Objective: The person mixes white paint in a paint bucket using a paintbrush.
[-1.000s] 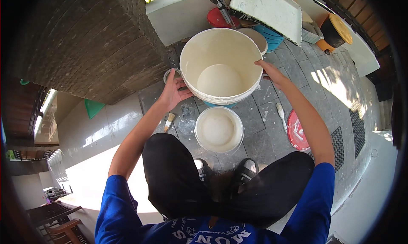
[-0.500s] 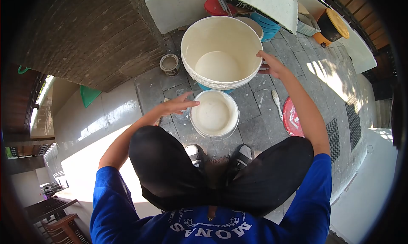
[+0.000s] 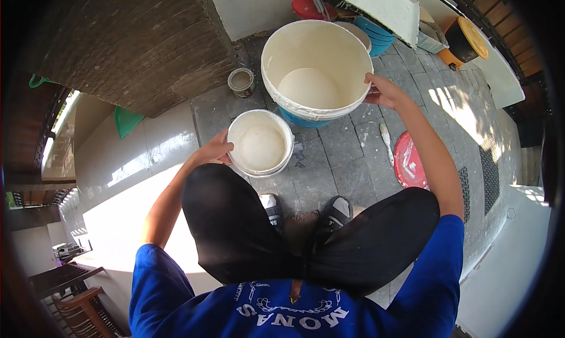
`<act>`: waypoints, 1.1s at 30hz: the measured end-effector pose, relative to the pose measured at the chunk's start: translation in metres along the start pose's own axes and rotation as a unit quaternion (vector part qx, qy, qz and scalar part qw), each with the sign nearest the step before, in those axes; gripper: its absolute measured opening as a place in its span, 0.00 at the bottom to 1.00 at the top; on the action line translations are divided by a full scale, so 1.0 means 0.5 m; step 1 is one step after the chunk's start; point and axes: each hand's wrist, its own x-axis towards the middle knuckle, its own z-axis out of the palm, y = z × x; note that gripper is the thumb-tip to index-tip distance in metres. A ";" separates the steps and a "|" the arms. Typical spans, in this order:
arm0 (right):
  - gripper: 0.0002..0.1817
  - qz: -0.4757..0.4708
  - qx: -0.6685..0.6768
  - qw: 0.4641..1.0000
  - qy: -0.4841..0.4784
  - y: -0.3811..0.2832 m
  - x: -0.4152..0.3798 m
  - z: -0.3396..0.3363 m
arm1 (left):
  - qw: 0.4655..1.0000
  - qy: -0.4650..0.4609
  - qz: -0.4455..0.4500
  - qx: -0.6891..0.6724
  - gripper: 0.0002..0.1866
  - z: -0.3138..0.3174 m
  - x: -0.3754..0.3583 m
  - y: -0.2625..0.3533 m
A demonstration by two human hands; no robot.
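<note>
Crouching over a paved floor (image 3: pixel 329 161), a person holds a small white bucket (image 3: pixel 261 144) by its left rim, the left hand (image 3: pixel 213 151) with its grip closed on it. The right hand (image 3: pixel 381 91) clasps the right rim of a large white bucket (image 3: pixel 316 67), which stands just beyond the small one.

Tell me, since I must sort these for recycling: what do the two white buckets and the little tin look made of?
Large bucket and small bucket: probably plastic, smooth, thin rolled rims, coated with white paint. Little tin: likely metal, dull, paint-crusted rim.
</note>
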 end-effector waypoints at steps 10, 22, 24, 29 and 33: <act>0.18 0.050 0.054 0.997 0.009 0.113 -0.132 -0.044 | 0.991 0.086 0.031 -0.100 0.28 -0.023 0.012 0.012; 0.26 0.083 0.120 0.988 0.042 0.246 -0.354 -0.179 | 0.986 0.046 0.044 -0.154 0.32 0.016 0.145 0.117; 0.26 0.095 0.137 0.984 0.061 0.285 -0.364 -0.196 | 0.983 0.049 0.058 -0.170 0.32 0.035 0.181 0.141; 0.28 0.095 0.126 0.980 0.119 0.300 -0.372 -0.181 | 0.978 0.054 0.074 -0.187 0.33 0.052 0.246 0.184; 0.33 0.108 0.022 0.978 0.177 0.325 -0.358 -0.214 | 0.977 0.050 0.073 -0.194 0.33 0.044 0.256 0.189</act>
